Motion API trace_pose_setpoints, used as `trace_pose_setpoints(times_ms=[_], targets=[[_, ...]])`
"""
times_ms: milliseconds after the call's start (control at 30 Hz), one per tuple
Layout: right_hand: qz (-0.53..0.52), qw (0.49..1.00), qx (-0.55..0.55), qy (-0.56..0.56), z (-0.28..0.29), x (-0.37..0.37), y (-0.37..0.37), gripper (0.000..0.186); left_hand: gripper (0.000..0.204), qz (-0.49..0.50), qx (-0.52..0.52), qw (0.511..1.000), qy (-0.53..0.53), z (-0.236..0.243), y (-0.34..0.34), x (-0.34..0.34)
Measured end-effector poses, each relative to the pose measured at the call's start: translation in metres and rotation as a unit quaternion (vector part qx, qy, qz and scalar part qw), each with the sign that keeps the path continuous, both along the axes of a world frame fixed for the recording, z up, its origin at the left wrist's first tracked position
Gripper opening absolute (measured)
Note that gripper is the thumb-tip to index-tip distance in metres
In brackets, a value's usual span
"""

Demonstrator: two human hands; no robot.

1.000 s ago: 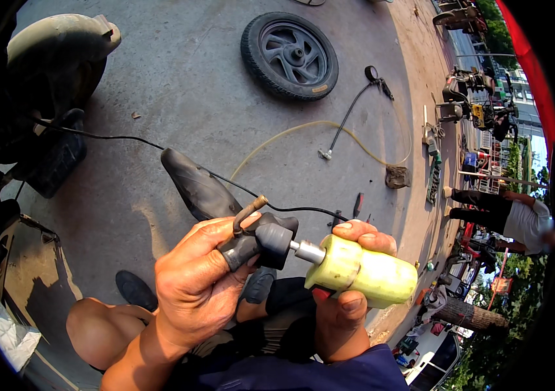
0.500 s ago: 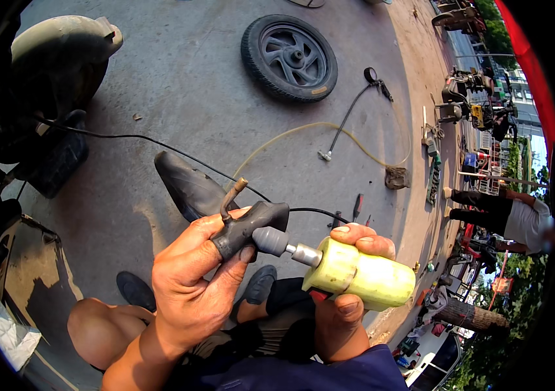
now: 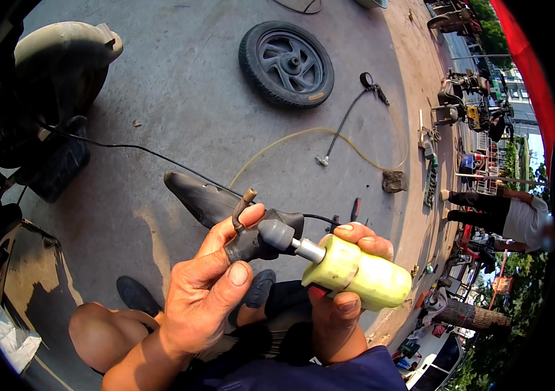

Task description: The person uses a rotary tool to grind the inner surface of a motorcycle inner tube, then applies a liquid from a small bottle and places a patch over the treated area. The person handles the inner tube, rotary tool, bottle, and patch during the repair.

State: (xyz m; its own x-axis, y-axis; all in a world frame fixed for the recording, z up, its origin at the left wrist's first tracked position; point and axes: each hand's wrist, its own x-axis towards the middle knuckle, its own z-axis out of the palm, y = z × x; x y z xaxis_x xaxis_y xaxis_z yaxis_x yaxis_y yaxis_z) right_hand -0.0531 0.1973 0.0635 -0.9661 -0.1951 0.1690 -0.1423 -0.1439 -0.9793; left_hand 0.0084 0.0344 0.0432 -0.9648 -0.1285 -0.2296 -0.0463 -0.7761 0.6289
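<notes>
My left hand (image 3: 202,303) grips a black rubber inner tube (image 3: 245,245), its thumb lying along the near side. A bent valve stem (image 3: 241,212) sticks up from the rubber beside my index finger. The rest of the tube droops beyond the hand over the concrete. My right hand (image 3: 339,333) is wrapped round a yellow-green handheld rotary grinder (image 3: 372,272). Its grey rounded buffing head (image 3: 275,233) lies over the tube just past my left fingertips; whether it presses on the rubber I cannot tell.
A wheel with tyre (image 3: 287,64) lies flat ahead. Right of it are an air gauge (image 3: 366,79) with a hose and a thin yellowish hose (image 3: 290,135). A scooter body (image 3: 62,58) stands at left. A person (image 3: 522,218) stands far right, near parked vehicles.
My left hand has shifted slightly right with the inner tube, and its thumb has moved off the buffing head's side. The grinder has stayed almost in place.
</notes>
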Motion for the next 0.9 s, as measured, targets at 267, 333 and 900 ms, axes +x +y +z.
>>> trace_pose_setpoints(times_ms=[267,333,900], targets=[[0.01,1.0,0.004,0.007,0.0002,0.0024,-0.0001,0.074,0.072,0.007,0.012,0.999,0.03,0.0037,0.0014,-0.0008],[0.002,1.0,-0.002,-0.006,-0.0015,0.0046,-0.0004,0.074,0.074,0.007,-0.007,0.999,0.037,0.0016,0.0008,-0.0002],[0.065,0.998,-0.024,0.004,-0.0005,0.0075,0.0021,0.064,0.1,-0.025,0.05,0.996,0.068,0.0057,0.0007,-0.0019]])
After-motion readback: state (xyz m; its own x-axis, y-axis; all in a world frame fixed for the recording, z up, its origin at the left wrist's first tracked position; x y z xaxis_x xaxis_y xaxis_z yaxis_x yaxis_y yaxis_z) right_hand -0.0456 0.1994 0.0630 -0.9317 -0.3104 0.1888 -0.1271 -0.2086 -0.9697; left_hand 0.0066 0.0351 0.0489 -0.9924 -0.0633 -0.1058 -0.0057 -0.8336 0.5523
